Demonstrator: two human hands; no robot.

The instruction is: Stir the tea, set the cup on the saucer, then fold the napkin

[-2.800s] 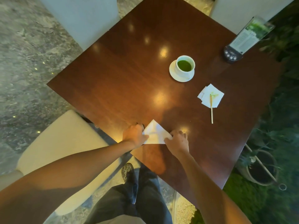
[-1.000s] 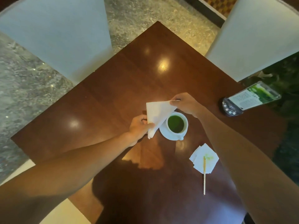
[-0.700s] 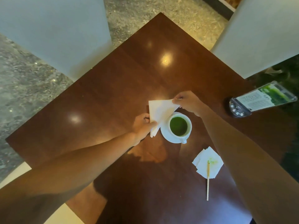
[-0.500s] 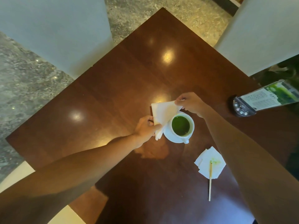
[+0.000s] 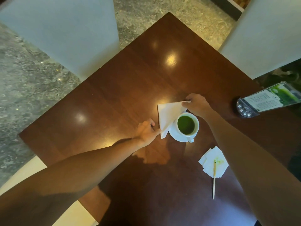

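Note:
A white cup of green tea (image 5: 187, 124) stands on its white saucer (image 5: 175, 136) near the middle of the dark wooden table (image 5: 122, 95). A white napkin (image 5: 167, 115) folded into a triangle lies just left of the cup, its long edge over the saucer's rim. My left hand (image 5: 145, 132) pinches the napkin's near corner. My right hand (image 5: 196, 105) pinches its far right corner, just behind the cup. A wooden stir stick (image 5: 214, 180) with a green tip rests on a second white napkin (image 5: 211, 162) to the right of the cup.
A menu card in a black stand (image 5: 267, 101) sits at the table's right edge. Pale chairs stand at the far left (image 5: 65, 33), far right (image 5: 263, 35) and near left (image 5: 68, 214). Grey stone floor surrounds the table.
Both hands carried the folded napkin from the table's near edge to the cup and lowered it beside the saucer. In the last half second it settled flatter.

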